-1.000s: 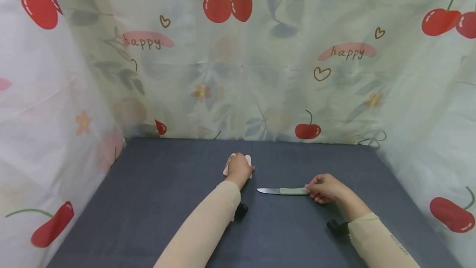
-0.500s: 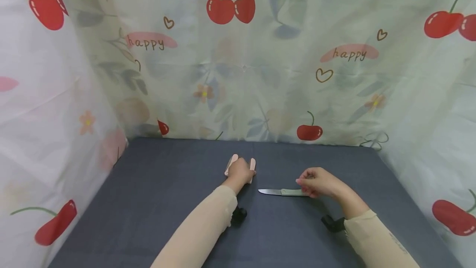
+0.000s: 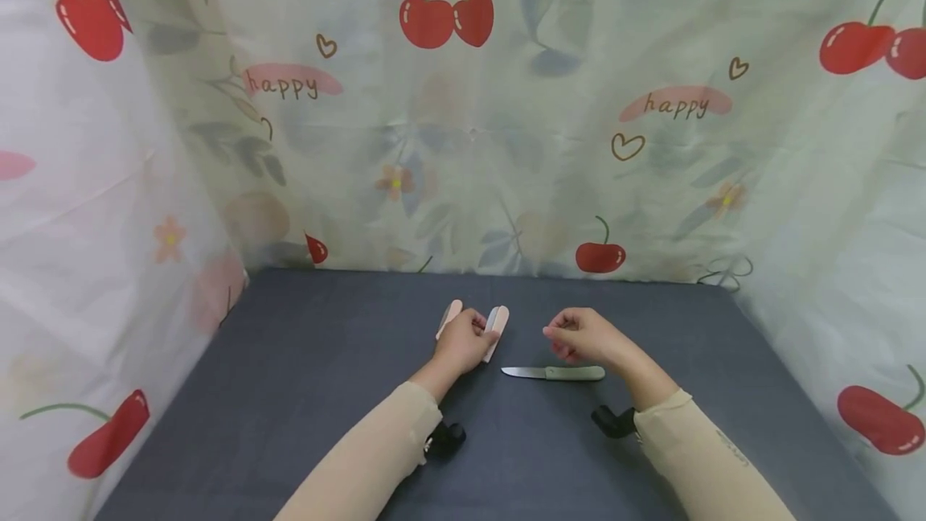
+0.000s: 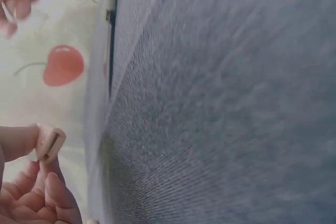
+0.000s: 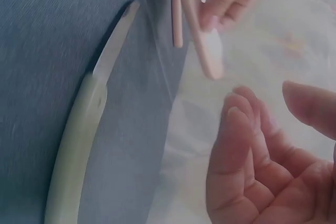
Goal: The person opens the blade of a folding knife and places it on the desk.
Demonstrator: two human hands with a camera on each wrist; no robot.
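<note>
My left hand [image 3: 460, 339] pinches a pink folding knife [image 3: 497, 334] between thumb and fingers, its blade folded along the handle. In the left wrist view, the slotted end of this pink folding knife [image 4: 51, 142] shows between thumb and finger. A second pink-handled piece [image 3: 448, 317] lies on the table just behind the left hand, partly covered by it. A knife with a pale green handle [image 3: 575, 374] lies with its blade out, pointing left. Over it hovers my right hand [image 3: 587, 336], fingers loosely bent, thumb apart, holding nothing [image 5: 278, 166].
A dark grey cloth covers the table [image 3: 325, 344]. A cherry-print curtain [image 3: 470, 143] closes off the back and both sides. Black wrist cameras hang under both forearms, the left camera [image 3: 446, 439] and the right camera [image 3: 613, 421].
My right hand has left the green knife's handle, rising and moving left. My left hand has lifted the pink folding knife and turned it rightward, away from the second pink piece.
</note>
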